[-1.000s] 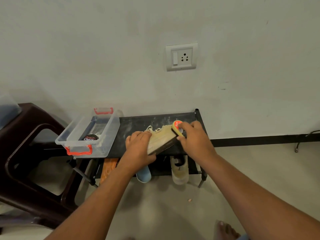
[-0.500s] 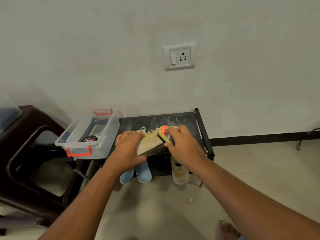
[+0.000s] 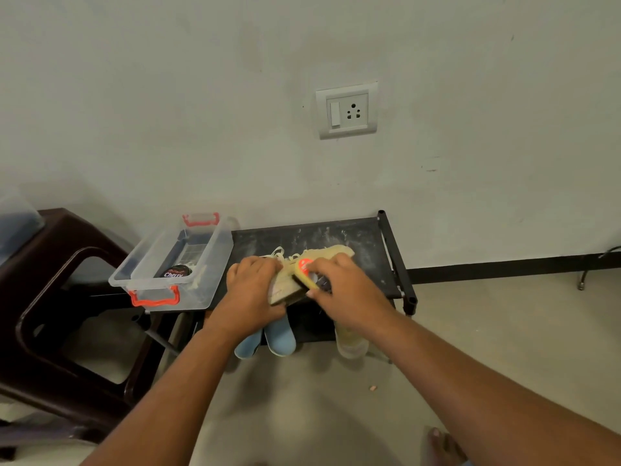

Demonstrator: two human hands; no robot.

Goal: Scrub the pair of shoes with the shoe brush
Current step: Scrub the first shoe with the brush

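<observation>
Atop the black rack, left hand gripping beige shoe, right hand clasping shoe brush

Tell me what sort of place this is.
Probably a corner of a home, against a plain wall: a low black shoe rack with footwear on its lower shelf, a switch-and-socket plate on the wall, and a brown plastic chair beside it.

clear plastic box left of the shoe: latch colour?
Orange-red, both latches on the clear box. The only view, head, shows them plainly.
</observation>
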